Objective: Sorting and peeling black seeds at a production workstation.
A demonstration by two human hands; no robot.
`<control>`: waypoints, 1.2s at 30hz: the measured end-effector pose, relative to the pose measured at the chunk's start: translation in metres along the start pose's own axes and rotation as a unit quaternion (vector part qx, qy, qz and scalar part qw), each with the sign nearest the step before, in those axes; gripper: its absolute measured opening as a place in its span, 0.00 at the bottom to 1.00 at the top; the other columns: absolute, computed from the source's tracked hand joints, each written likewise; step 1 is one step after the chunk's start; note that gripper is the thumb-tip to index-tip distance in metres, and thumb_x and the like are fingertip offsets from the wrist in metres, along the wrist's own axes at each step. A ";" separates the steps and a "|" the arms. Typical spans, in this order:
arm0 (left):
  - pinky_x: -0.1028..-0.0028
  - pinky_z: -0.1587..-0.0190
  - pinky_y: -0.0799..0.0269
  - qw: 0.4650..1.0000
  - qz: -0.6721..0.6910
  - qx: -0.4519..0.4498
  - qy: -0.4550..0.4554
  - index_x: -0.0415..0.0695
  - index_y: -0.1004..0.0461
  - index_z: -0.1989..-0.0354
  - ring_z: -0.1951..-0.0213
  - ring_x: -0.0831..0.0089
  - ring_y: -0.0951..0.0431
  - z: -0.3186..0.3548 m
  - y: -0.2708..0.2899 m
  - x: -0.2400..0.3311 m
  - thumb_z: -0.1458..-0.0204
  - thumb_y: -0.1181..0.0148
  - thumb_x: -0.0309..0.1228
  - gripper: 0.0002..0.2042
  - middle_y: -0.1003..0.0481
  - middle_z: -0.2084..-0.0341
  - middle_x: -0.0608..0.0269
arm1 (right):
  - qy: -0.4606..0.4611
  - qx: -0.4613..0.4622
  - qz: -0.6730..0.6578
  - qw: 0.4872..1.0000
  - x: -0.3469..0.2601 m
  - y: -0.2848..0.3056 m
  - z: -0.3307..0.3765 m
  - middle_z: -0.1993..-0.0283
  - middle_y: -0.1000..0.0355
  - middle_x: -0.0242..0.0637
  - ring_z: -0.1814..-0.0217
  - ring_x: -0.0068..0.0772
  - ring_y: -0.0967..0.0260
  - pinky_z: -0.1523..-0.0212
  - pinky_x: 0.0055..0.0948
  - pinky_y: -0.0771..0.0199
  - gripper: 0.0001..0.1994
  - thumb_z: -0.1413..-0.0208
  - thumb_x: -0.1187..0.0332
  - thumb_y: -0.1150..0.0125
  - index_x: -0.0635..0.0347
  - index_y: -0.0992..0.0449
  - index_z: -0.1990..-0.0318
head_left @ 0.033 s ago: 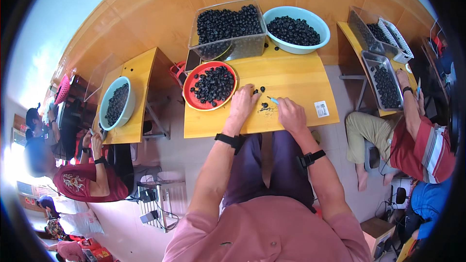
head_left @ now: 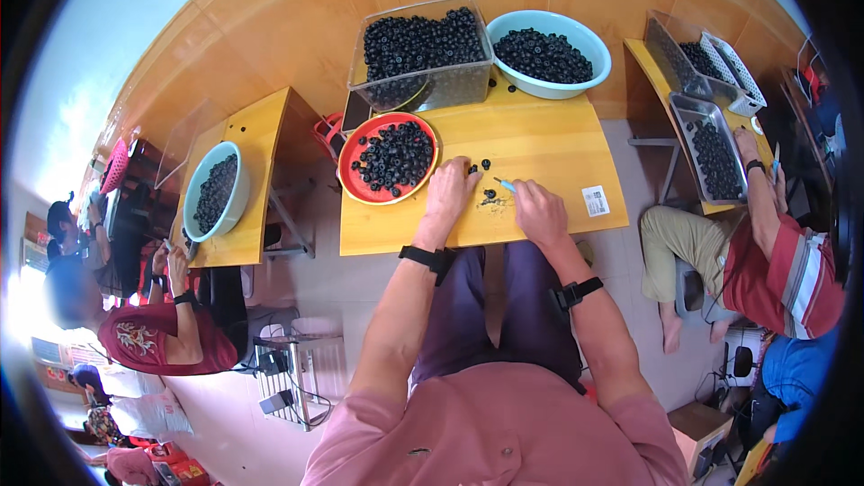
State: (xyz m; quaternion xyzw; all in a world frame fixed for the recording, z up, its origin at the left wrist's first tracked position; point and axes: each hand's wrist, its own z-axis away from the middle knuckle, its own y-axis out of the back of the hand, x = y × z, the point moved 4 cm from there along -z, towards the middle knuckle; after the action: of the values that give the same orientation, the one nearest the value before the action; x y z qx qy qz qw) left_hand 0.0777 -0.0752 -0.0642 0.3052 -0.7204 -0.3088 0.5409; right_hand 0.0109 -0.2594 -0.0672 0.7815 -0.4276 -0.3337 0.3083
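Note:
My left hand (head_left: 452, 185) rests on the yellow table (head_left: 526, 139), its fingers drawn together at a small black ring-shaped part (head_left: 473, 169). My right hand (head_left: 540, 210) is closed round a small tool with a light blue handle (head_left: 508, 186), probably a trimming knife; its tip points left. Below that tip lies another black part (head_left: 489, 193) among small pale scraps (head_left: 493, 202). One more loose part (head_left: 486, 164) sits just right of my left fingertips. To the left of that hand stands a red round tray (head_left: 360, 182) holding many black parts.
At the table's back stand a clear bin (head_left: 450, 94) and a pale blue basin (head_left: 601, 58), both full of black parts. A white label (head_left: 595, 201) is stuck at the right. People work at side tables, near another basin (head_left: 193, 207) and a metal tray (head_left: 691, 106).

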 end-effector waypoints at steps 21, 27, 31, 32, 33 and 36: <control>0.74 0.64 0.27 0.953 0.269 0.129 0.055 0.39 0.18 0.57 0.70 0.73 0.26 0.062 -0.017 0.008 0.52 0.33 0.19 0.13 0.25 0.66 0.58 | 0.007 -0.013 0.001 1.000 -0.002 0.002 -0.001 0.71 0.29 0.38 0.67 0.42 0.24 0.70 0.40 0.23 0.04 0.42 0.72 0.44 0.59 0.25 0.61; 0.74 0.65 0.25 0.946 0.294 0.118 0.065 0.39 0.21 0.54 0.71 0.74 0.25 0.063 -0.023 0.011 0.53 0.32 0.18 0.16 0.24 0.69 0.60 | 0.049 -0.015 -0.008 0.999 -0.008 0.008 0.000 0.71 0.29 0.37 0.67 0.38 0.24 0.69 0.37 0.23 0.05 0.43 0.72 0.43 0.59 0.25 0.61; 0.75 0.65 0.25 0.946 0.300 0.110 0.059 0.40 0.22 0.52 0.72 0.75 0.24 0.062 -0.025 0.010 0.54 0.32 0.18 0.18 0.24 0.70 0.61 | 0.104 -0.002 -0.036 0.994 -0.013 0.010 0.000 0.72 0.30 0.37 0.70 0.39 0.26 0.71 0.37 0.25 0.07 0.44 0.72 0.40 0.59 0.23 0.58; 0.75 0.65 0.24 0.948 0.294 0.110 0.055 0.40 0.22 0.53 0.72 0.75 0.24 0.062 -0.025 0.010 0.54 0.32 0.18 0.17 0.24 0.70 0.61 | 0.103 -0.002 -0.036 0.994 -0.012 0.010 0.000 0.72 0.30 0.37 0.70 0.39 0.26 0.71 0.37 0.25 0.07 0.44 0.72 0.40 0.59 0.23 0.58; 0.75 0.65 0.24 0.950 0.287 0.109 0.051 0.40 0.22 0.53 0.72 0.74 0.24 0.062 -0.024 0.011 0.54 0.32 0.18 0.17 0.24 0.70 0.61 | 0.101 -0.017 -0.032 0.994 -0.013 0.011 0.000 0.71 0.30 0.37 0.68 0.38 0.25 0.70 0.36 0.24 0.06 0.44 0.72 0.41 0.59 0.23 0.60; 0.75 0.65 0.24 0.956 0.269 0.112 0.039 0.40 0.22 0.53 0.71 0.74 0.23 0.062 -0.023 0.013 0.54 0.32 0.18 0.17 0.24 0.70 0.60 | 0.099 -0.034 -0.028 0.994 -0.013 0.010 0.000 0.71 0.29 0.37 0.67 0.37 0.24 0.69 0.35 0.23 0.06 0.45 0.72 0.42 0.60 0.24 0.61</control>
State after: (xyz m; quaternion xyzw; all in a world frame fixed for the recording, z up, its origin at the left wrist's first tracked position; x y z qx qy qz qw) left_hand 0.0172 -0.0918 -0.0882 0.1708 -0.7843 -0.0575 0.5936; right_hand 0.0011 -0.2518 -0.0562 0.8113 -0.3612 -0.2780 0.3661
